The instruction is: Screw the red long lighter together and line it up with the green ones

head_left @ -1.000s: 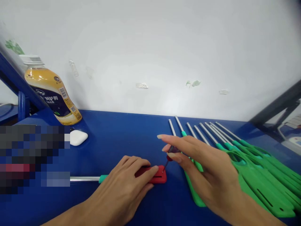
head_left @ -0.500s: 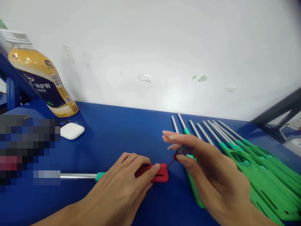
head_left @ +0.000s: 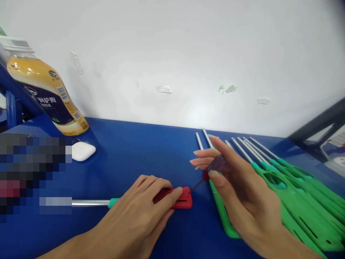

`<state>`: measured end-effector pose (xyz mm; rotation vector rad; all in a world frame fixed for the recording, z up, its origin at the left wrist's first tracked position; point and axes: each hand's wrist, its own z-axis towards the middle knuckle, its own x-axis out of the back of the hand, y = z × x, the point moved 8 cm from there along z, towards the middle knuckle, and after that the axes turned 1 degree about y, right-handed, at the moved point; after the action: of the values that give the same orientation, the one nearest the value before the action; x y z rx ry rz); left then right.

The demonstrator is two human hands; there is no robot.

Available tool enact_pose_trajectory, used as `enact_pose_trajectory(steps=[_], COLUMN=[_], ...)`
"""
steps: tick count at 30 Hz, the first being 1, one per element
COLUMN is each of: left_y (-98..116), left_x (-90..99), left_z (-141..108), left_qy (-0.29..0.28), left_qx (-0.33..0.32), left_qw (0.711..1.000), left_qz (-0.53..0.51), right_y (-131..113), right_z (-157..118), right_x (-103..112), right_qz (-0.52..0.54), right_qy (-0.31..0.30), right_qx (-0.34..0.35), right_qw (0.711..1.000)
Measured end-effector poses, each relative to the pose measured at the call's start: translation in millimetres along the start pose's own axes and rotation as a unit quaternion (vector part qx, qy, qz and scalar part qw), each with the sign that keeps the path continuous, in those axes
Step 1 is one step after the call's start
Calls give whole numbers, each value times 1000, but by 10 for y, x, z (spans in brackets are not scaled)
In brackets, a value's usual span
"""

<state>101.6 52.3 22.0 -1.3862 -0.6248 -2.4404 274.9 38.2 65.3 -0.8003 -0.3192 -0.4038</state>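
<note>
My left hand (head_left: 142,208) presses a red long-reach lighter (head_left: 186,203) down on the blue table. Its silver tube (head_left: 91,203) and teal collar stick out to the left, while the fingers cover much of the handle. In my right hand (head_left: 242,194) is a small screwdriver (head_left: 217,164) with a dark purplish handle and a red collar. The thumb is against this handle and the other fingers are partly extended. Slanting down to the left, the thin shaft reaches a small screw hole near the lighter's end.
Several green long-reach lighters (head_left: 304,212) lie side by side at the right, one partly under my right hand. A tilted drink bottle (head_left: 51,93), a white earphone case (head_left: 83,151) and a blurred-out dark object (head_left: 29,162) are at the left. A white wall (head_left: 172,54) rises behind the table (head_left: 129,151).
My right hand's fingers have shifted and spread around the screwdriver handle, with the index finger lifted higher. My left hand and the red lighter stay in place.
</note>
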Motion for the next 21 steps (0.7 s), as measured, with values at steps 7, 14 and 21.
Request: enact_pose_trajectory(steps=[7, 14, 21], left_y=[9, -1, 0], left_x=[-23, -36, -29], left_z=[30, 2, -9], left_qy=[-23, -27, -28], left_qx=[-1, -5, -3], left_qw=[1000, 1000, 1000], left_qz=[-9, -5, -10], right_y=[-72, -181, -295], right_z=[-16, -8, 19], right_x=[54, 16, 150], right_qz=[1, -3, -63], right_qy=[19, -24, 47], right_qx=[48, 49, 83], right_qw=[999, 998, 993])
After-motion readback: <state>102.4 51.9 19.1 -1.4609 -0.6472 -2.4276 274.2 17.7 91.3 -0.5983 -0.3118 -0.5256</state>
